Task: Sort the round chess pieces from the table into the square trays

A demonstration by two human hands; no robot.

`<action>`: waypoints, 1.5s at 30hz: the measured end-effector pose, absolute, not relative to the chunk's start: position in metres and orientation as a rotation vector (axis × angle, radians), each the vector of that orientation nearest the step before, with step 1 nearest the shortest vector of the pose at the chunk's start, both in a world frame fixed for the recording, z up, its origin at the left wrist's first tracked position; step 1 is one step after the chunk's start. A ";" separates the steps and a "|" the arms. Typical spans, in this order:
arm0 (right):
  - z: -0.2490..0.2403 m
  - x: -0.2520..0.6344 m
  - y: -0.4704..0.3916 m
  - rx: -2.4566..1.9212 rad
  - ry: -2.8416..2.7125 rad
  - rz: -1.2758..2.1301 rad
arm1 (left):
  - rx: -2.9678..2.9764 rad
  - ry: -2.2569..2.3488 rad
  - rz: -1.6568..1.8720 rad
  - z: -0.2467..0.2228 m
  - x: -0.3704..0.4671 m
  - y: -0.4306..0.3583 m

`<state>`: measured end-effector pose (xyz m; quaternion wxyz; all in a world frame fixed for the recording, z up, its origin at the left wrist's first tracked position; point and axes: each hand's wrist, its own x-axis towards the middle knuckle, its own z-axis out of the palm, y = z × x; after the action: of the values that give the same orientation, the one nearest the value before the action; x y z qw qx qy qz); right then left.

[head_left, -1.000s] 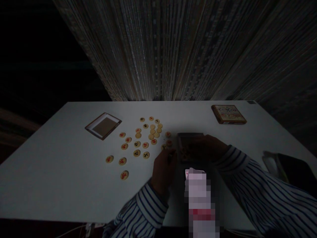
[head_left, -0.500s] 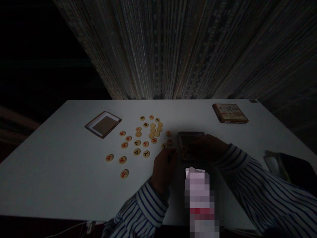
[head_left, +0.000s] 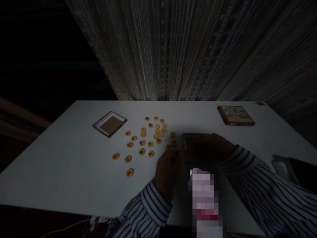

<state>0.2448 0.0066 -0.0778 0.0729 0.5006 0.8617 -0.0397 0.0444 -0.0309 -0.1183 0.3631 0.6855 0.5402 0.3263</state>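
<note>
Round wooden xiangqi pieces (head_left: 142,151) with red or black characters lie scattered over the white table, several of them blank side up. My left hand (head_left: 167,170) is curled closed just right of them; whatever its fingertips hold is hidden. Beside it stands a small open box (head_left: 183,145) in deep shadow, with several pieces (head_left: 190,154) inside its left part. My right hand (head_left: 214,145) reaches over the box's right side, touching it or what is in it; its fingers are too dark to make out.
A shallow box lid or tray (head_left: 110,124) lies at the left on the white table (head_left: 74,172). A closed printed box (head_left: 236,115) sits at the back right. Near the right edge is a dark object (head_left: 303,172). Behind the table hangs a striped curtain (head_left: 168,49).
The whole view has shifted, so everything sits a little further right. Both hands stay at the small box, their fingers moving slightly. More of the pieces inside it seem to show.
</note>
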 end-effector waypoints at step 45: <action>-0.064 0.140 0.077 1.788 2.582 -1.524 | 2.159 1.643 0.793 -0.071 -0.031 0.017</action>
<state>0.1398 0.0768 -0.0644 -0.1737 0.5044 0.7285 -0.4299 -0.0310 0.0172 -0.0708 0.1570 0.7543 0.5741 0.2773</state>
